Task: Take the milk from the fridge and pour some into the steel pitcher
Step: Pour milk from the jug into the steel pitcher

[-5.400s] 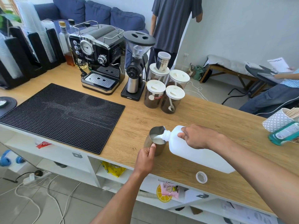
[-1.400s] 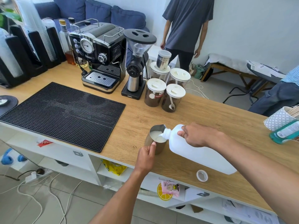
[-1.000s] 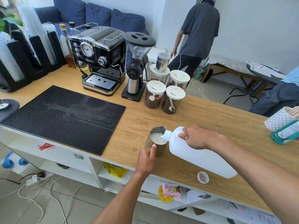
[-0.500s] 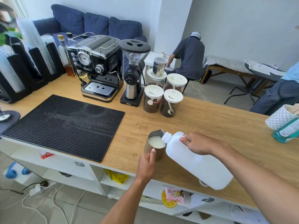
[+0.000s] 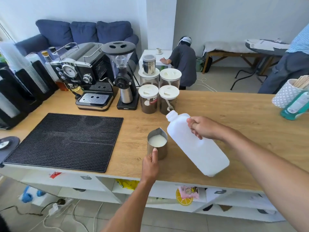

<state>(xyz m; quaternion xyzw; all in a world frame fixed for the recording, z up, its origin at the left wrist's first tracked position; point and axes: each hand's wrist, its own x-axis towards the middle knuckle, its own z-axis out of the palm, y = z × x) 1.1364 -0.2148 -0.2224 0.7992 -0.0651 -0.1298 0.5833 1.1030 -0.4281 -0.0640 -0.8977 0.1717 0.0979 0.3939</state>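
Right hand grips milk jug; left hand holds pitcher.

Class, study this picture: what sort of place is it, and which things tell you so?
Probably a small coffee bar in a lounge or office: an espresso machine, a coffee grinder and jars of coffee stand on the wooden counter.

Bare counter right of jars
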